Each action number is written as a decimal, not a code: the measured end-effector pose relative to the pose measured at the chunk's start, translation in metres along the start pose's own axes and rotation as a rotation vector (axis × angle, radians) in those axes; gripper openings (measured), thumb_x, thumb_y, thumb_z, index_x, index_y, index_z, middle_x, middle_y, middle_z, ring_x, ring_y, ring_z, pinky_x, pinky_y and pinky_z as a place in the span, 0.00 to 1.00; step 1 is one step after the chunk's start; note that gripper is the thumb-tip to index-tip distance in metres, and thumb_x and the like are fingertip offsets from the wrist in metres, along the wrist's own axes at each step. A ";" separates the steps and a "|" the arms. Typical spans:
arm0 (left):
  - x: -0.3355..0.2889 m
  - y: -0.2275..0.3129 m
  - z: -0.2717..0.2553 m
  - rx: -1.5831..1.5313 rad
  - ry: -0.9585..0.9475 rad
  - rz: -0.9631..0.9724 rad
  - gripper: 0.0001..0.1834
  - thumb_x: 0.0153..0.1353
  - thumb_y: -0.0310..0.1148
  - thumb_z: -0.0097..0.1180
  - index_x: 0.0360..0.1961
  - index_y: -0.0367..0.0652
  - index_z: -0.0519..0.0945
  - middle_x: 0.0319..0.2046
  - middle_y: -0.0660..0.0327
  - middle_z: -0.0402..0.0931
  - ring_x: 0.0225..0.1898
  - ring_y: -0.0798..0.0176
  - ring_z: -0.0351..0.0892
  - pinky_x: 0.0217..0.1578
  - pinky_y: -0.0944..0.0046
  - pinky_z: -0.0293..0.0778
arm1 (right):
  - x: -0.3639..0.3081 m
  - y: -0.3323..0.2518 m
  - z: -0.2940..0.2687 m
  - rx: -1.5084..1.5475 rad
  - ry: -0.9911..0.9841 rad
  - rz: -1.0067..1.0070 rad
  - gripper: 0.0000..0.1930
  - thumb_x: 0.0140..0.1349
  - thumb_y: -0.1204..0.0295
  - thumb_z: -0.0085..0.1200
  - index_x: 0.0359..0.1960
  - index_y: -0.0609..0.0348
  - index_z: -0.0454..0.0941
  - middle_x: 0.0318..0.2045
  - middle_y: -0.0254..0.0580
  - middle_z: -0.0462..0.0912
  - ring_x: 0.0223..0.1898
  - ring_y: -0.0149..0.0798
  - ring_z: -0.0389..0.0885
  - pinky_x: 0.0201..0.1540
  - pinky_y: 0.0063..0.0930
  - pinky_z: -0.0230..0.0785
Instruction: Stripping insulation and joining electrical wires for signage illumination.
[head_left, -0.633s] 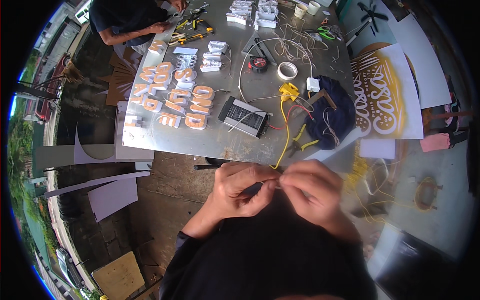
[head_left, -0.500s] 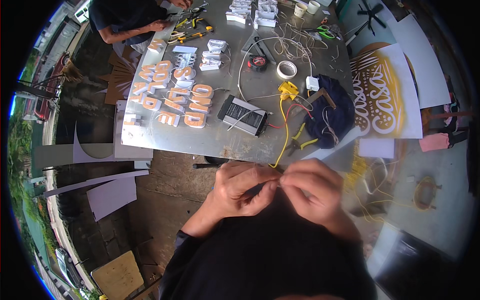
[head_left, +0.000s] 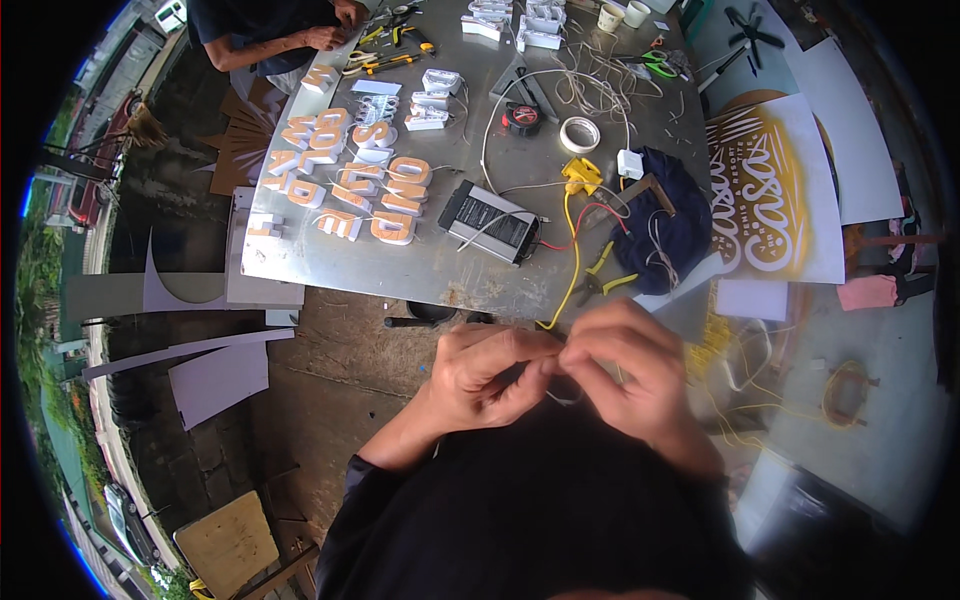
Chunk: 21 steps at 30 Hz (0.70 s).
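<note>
My left hand (head_left: 492, 378) and my right hand (head_left: 628, 372) meet in front of my dark shirt, just off the near edge of the metal table (head_left: 400, 285). Both are closed, thumbs and forefingers pinched together tip to tip. A thin pale wire (head_left: 563, 401) shows in a short curve below the fingertips; the rest of it is hidden by the fingers. Just beyond my hands, a yellow cable (head_left: 573, 290) hangs over the table edge. Yellow-handled pliers (head_left: 603, 278) lie at that edge, closest to my right hand.
White block letters with orange faces (head_left: 397, 200) stand at the table's left. A power supply box (head_left: 489, 224), masking tape (head_left: 579, 134), a tape measure (head_left: 520, 120), a yellow socket (head_left: 580, 176) and dark cloth (head_left: 660, 230) lie across the middle and right. A co-worker's hands (head_left: 335, 30) are at the far left.
The view has shifted slightly, so the table sits a little lower and further right. My hands stay pinched together; a curve of pale wire now shows beneath the fingertips.
</note>
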<state>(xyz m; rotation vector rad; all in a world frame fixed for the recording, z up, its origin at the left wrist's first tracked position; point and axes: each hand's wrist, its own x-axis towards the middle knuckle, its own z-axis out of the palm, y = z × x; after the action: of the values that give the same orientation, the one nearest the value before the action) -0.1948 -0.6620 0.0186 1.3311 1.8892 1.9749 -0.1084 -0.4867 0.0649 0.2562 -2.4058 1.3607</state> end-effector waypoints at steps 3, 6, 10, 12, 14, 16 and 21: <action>-0.001 0.000 -0.002 -0.040 -0.008 -0.015 0.05 0.58 0.21 0.62 0.36 0.36 0.83 0.26 0.56 0.84 0.25 0.58 0.87 0.27 0.64 0.79 | -0.001 0.000 0.000 0.019 -0.016 0.006 0.10 0.52 0.85 0.66 0.35 0.61 0.82 0.34 0.40 0.82 0.35 0.41 0.82 0.37 0.32 0.74; -0.001 -0.003 -0.003 -0.065 -0.012 0.018 0.05 0.57 0.21 0.63 0.36 0.36 0.83 0.26 0.56 0.84 0.25 0.58 0.86 0.26 0.64 0.79 | 0.000 -0.001 0.000 0.032 -0.026 -0.005 0.10 0.52 0.85 0.66 0.35 0.61 0.82 0.34 0.40 0.82 0.35 0.41 0.82 0.36 0.32 0.74; 0.000 -0.009 -0.005 -0.100 0.005 0.107 0.04 0.57 0.21 0.63 0.35 0.36 0.84 0.25 0.56 0.84 0.24 0.58 0.86 0.26 0.64 0.80 | 0.002 -0.006 0.003 0.020 -0.011 -0.042 0.11 0.51 0.86 0.66 0.35 0.61 0.82 0.35 0.40 0.82 0.35 0.41 0.82 0.36 0.32 0.75; 0.000 -0.011 -0.005 -0.111 0.019 0.139 0.04 0.56 0.21 0.63 0.34 0.36 0.84 0.24 0.56 0.84 0.23 0.58 0.86 0.25 0.64 0.80 | 0.003 -0.008 0.006 -0.008 0.003 -0.066 0.11 0.50 0.86 0.66 0.36 0.62 0.82 0.35 0.40 0.82 0.35 0.41 0.82 0.36 0.31 0.75; 0.004 -0.008 -0.002 -0.071 0.020 0.149 0.05 0.55 0.20 0.63 0.34 0.35 0.84 0.23 0.56 0.83 0.23 0.58 0.86 0.25 0.64 0.80 | 0.000 -0.007 0.004 -0.029 0.031 -0.092 0.12 0.50 0.87 0.66 0.36 0.62 0.83 0.35 0.41 0.82 0.36 0.41 0.82 0.35 0.31 0.75; 0.007 -0.006 -0.001 -0.066 0.009 0.158 0.05 0.54 0.20 0.63 0.34 0.36 0.84 0.22 0.56 0.83 0.22 0.59 0.85 0.25 0.64 0.80 | -0.001 -0.007 0.003 -0.047 0.057 -0.124 0.13 0.49 0.87 0.66 0.36 0.64 0.82 0.35 0.41 0.82 0.35 0.40 0.82 0.35 0.31 0.76; 0.007 -0.006 -0.007 -0.057 -0.013 0.176 0.06 0.52 0.20 0.63 0.33 0.36 0.84 0.22 0.57 0.82 0.21 0.60 0.84 0.24 0.65 0.80 | 0.000 -0.010 0.005 -0.063 0.041 -0.152 0.13 0.48 0.88 0.66 0.36 0.64 0.82 0.35 0.41 0.82 0.35 0.41 0.83 0.35 0.31 0.77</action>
<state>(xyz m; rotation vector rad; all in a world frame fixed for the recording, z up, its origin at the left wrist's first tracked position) -0.2065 -0.6615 0.0185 1.5374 1.7502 2.0774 -0.1067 -0.4960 0.0705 0.3815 -2.3390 1.2090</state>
